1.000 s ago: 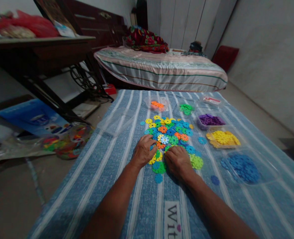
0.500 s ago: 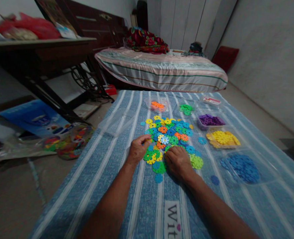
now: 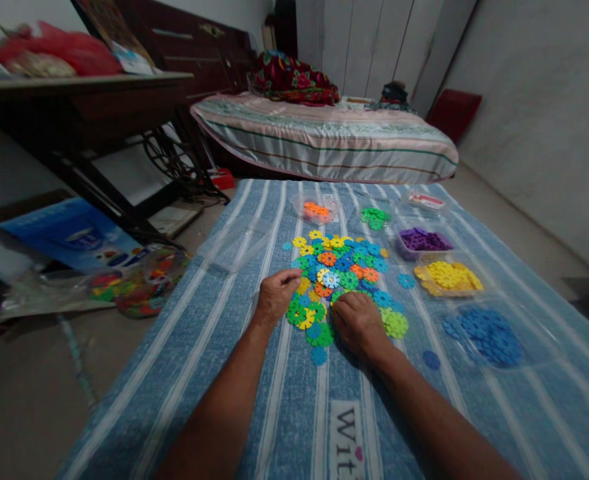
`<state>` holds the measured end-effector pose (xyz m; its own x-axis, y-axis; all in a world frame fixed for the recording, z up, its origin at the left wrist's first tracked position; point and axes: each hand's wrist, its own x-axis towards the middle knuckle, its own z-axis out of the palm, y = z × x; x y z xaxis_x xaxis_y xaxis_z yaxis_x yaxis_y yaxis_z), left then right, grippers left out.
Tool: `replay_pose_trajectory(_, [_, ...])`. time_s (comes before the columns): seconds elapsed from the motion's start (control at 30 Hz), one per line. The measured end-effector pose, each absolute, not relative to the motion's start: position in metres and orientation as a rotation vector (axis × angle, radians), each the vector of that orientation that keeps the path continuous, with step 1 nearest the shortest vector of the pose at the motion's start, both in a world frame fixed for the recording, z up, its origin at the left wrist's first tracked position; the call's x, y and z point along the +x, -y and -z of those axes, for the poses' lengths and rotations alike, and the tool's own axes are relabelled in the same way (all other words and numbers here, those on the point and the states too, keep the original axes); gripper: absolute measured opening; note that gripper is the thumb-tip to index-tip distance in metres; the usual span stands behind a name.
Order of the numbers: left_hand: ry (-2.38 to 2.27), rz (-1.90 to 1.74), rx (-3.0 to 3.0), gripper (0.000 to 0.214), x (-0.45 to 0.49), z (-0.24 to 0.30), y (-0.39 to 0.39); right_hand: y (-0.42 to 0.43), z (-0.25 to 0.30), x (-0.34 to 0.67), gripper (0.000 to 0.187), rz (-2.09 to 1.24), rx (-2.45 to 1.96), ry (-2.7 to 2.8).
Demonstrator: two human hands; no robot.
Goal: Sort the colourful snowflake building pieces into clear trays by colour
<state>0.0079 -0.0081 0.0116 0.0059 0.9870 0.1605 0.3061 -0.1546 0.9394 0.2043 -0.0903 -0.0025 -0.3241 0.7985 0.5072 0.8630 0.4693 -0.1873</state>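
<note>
A pile of notched plastic discs (image 3: 345, 261), shaped like flowers in blue, green, yellow, orange and white, lies spread on the striped cloth. My left hand (image 3: 275, 293) is at the pile's left edge, thumb and fingers slightly apart with nothing visible between them. Just beyond its fingertips a yellow-orange disc (image 3: 303, 286) rests among the others. My right hand (image 3: 359, 321) is over the near side of the pile, its fingers curled together. A bit of yellow disc shows at its fingertips; the rest is hidden. Lime green discs (image 3: 395, 323) lie beside that hand.
Along the right stand clear tubs of blue discs (image 3: 489, 335), yellow discs (image 3: 448, 276) and purple discs (image 3: 424, 241). Farther back are tubs of green discs (image 3: 375, 218) and orange discs (image 3: 316, 212). A transparent lid (image 3: 234, 247) lies at left. One dark blue disc (image 3: 431, 361) sits apart.
The yellow piece pinched in my left hand has left its fingers, which have parted a little. My right hand has barely moved.
</note>
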Motion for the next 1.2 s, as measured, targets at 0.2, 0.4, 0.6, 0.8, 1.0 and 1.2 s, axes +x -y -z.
replay_pose_trajectory(0.2, [-1.380,-1.160,1.584,0.024,0.009,-0.015,0.010,0.091,0.003,0.205,0.016,0.157,-1.360,2.182])
replay_pose_trajectory(0.4, [-1.384,-1.148,1.567,0.025,0.010,-0.020,0.011,0.091,0.004,0.205,0.014,0.160,-1.358,2.180])
replay_pose_trajectory(0.6, [-1.369,-1.122,1.562,0.030,0.009,-0.020,0.012,0.092,0.001,0.204,0.014,0.157,-1.375,2.182])
replay_pose_trajectory(0.8, [-1.382,-1.124,1.552,0.026,0.010,-0.020,0.010,0.091,0.000,0.203,0.016,0.169,-1.396,2.182])
replay_pose_trajectory(1.0, [-1.384,-1.116,1.558,0.025,0.009,-0.023,0.008,0.089,-0.003,0.201,0.015,0.224,-1.441,2.203])
replay_pose_trajectory(1.2, [-1.375,-1.113,1.582,0.024,0.008,-0.023,0.005,0.087,-0.003,0.201,0.013,0.228,-1.447,2.200])
